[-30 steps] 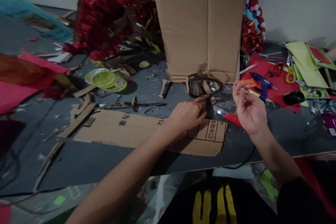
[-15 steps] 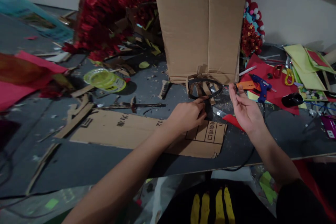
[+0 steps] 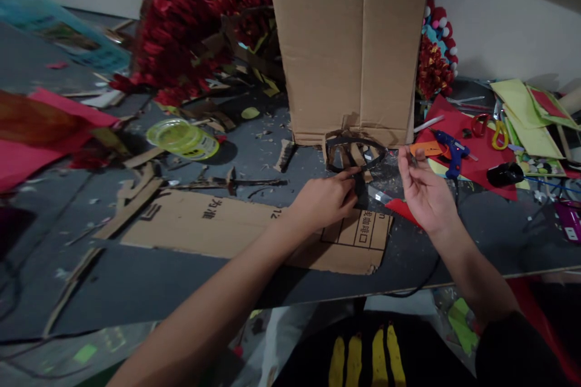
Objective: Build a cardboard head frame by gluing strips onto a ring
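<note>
Left hand pinches black strip (fingertips touching).

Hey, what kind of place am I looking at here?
Probably a craft worktable: a blue glue gun, scissors and coloured paper sheets lie beside a cardboard box.

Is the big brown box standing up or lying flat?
Standing up. The big cardboard box rises tall from the table, its bottom edge resting there.
</note>
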Demonstrator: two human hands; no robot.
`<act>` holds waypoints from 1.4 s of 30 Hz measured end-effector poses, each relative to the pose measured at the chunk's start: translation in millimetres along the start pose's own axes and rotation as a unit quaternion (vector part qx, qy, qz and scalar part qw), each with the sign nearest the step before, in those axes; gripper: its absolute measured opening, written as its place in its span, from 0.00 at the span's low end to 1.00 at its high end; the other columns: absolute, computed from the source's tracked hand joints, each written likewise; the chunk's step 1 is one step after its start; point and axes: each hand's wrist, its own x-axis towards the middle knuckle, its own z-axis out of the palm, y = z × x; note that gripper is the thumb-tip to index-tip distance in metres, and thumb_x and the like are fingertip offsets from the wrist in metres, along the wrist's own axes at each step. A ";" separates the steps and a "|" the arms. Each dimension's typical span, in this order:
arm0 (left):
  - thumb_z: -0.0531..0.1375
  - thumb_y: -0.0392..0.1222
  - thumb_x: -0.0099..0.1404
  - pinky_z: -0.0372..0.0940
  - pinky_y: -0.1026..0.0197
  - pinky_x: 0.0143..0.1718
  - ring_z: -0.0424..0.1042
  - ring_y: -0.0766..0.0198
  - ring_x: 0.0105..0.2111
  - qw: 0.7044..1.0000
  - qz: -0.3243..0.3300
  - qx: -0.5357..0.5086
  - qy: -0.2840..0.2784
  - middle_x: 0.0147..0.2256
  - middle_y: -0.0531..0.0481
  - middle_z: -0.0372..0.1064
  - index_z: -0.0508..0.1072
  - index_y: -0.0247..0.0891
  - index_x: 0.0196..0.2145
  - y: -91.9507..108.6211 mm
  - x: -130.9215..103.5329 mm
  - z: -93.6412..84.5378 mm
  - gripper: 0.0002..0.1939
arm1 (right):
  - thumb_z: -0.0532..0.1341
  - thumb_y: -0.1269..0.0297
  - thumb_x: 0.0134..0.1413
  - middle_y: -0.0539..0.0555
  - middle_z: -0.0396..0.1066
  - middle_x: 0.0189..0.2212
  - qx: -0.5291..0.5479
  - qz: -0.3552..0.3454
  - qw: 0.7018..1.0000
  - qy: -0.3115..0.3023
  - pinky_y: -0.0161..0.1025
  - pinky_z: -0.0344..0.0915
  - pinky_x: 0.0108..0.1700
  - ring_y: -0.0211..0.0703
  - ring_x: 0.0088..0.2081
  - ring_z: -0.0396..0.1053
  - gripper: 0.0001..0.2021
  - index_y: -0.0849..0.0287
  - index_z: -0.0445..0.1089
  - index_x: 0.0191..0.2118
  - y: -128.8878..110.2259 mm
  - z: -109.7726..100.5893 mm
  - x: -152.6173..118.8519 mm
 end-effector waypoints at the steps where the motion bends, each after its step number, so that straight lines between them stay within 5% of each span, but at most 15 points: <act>1: 0.46 0.44 0.66 0.66 0.56 0.27 0.76 0.56 0.33 1.000 0.000 -0.003 0.001 0.60 0.48 0.60 0.72 0.35 0.37 0.2 -0.1 -0.6 0.17 | 0.50 0.88 0.45 0.44 0.75 0.32 -0.004 -0.004 1.000 -0.002 0.24 0.70 0.48 0.25 0.39 0.75 0.18 0.56 0.67 0.30 -0.2 0.1 -0.3; 16: 0.47 0.43 0.66 0.66 0.58 0.27 0.76 0.57 0.33 1.000 -0.001 0.008 -0.005 0.61 0.49 0.60 0.72 0.36 0.35 0.5 0.0 -1.3 0.16 | 0.54 0.80 0.47 0.47 0.72 0.26 0.050 0.071 0.996 -0.020 0.20 0.73 0.34 0.27 0.31 0.72 0.10 0.57 0.66 0.27 -11.3 -4.1 -2.2; 42: 0.46 0.44 0.66 0.65 0.59 0.27 0.76 0.59 0.32 1.000 -0.003 -0.005 -0.004 0.61 0.45 0.60 0.73 0.35 0.37 0.1 0.3 -0.5 0.18 | 0.56 0.73 0.52 0.44 0.67 0.22 0.086 0.089 0.986 -0.108 0.13 0.65 0.26 0.23 0.25 0.66 0.05 0.58 0.66 0.28 -15.6 -6.4 -3.4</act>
